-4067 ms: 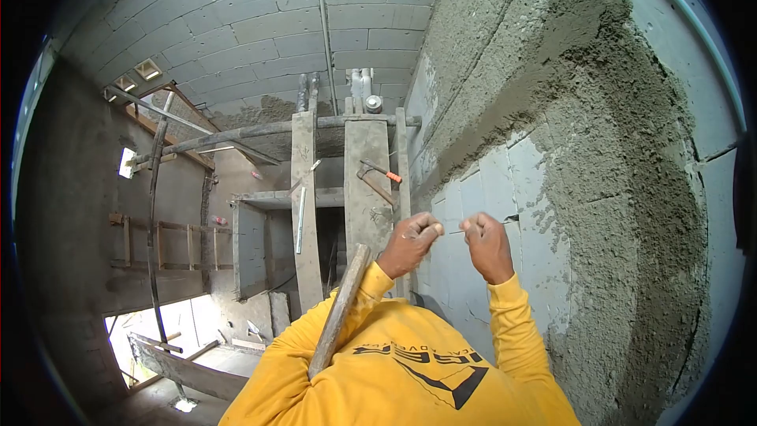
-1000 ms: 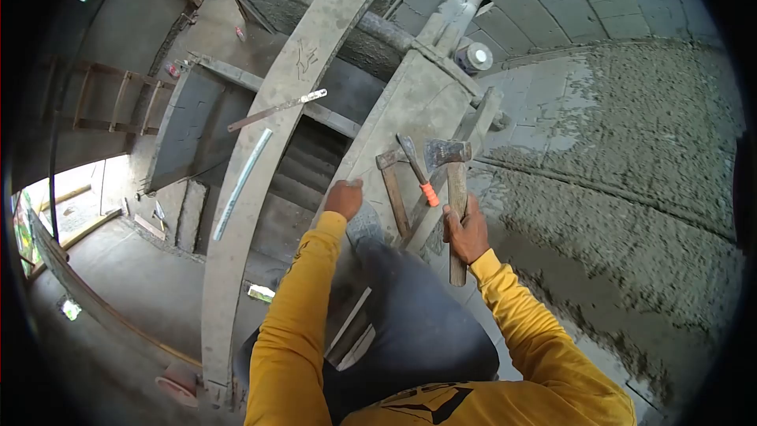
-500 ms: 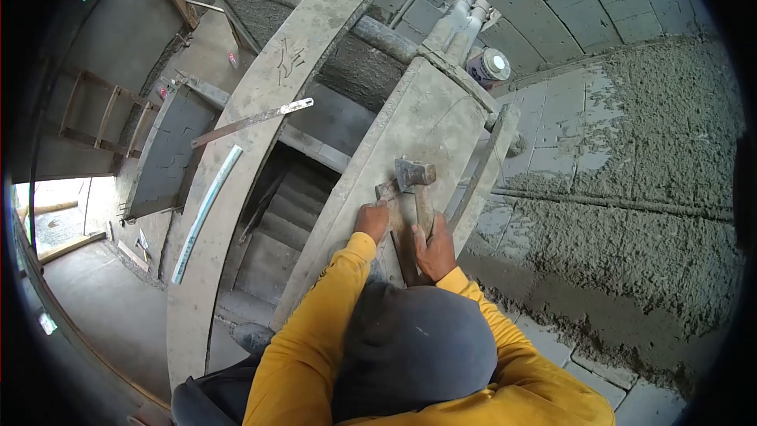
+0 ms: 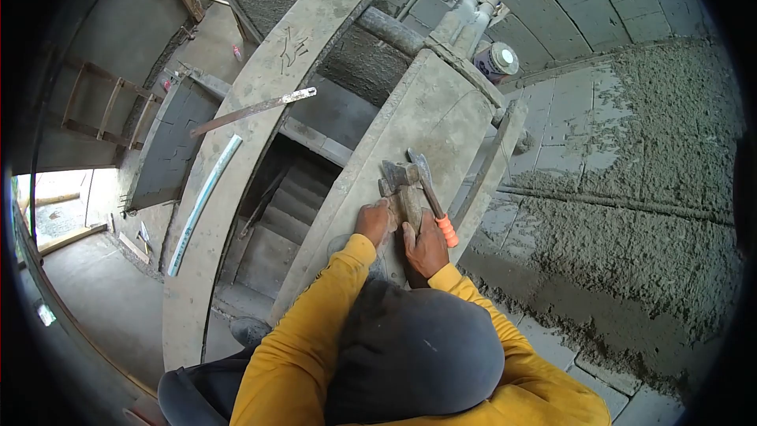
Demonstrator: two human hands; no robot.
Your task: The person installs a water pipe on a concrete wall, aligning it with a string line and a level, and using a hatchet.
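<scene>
My right hand (image 4: 426,246) is wrapped round the wooden handle of a hammer (image 4: 409,203). Its dull metal head lies just beyond my left hand (image 4: 373,222). The fingers of that left hand are closed by a piece of wood on the board; what they grip is mostly hidden. To the right of the hammer, an orange-handled metal tool (image 4: 445,229) rests on the board, close to my right hand. A wide, dusty board (image 4: 441,102) lies under both hands.
On the curved plank (image 4: 197,268) to the left lie a saw blade (image 4: 252,113), a pale blue strip (image 4: 205,205) and several nails (image 4: 292,51). Below the gap are steps (image 4: 292,221). A paint can (image 4: 495,61) stands beyond the board; rough mortar covers the right wall (image 4: 631,229).
The hammer has shifted left and down toward my left hand, with my right hand moving slightly left. The orange-handled tool now shows beside it.
</scene>
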